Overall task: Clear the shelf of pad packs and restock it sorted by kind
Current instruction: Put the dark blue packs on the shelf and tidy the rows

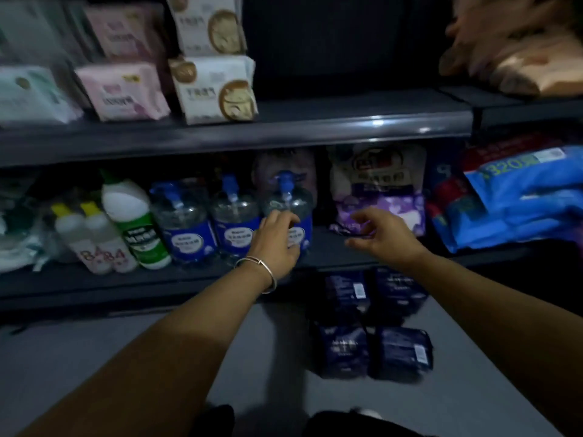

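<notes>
Pad packs stand on the upper shelf [347, 121] at the left: pale green packs [31, 93], pink packs [123, 93] and white packs with gold circles [217, 89], each kind stacked two high. The shelf's right part is bare. Several dark blue pad packs [375, 326] lie on the floor below. My left hand [277, 238], with a bangle on the wrist, hovers empty with loosely curled fingers in front of a pump bottle [288, 206]. My right hand [381, 234] is held out empty with spread fingers before a purple and white bag [378, 197].
The lower shelf [94, 288] holds white bottles with yellow caps, a green-labelled bottle [135, 222] and three blue pump bottles. Blue and red bags [517, 200] fill its right end. Tan packs [520, 58] sit at the upper right. Grey floor [94, 357] lies below.
</notes>
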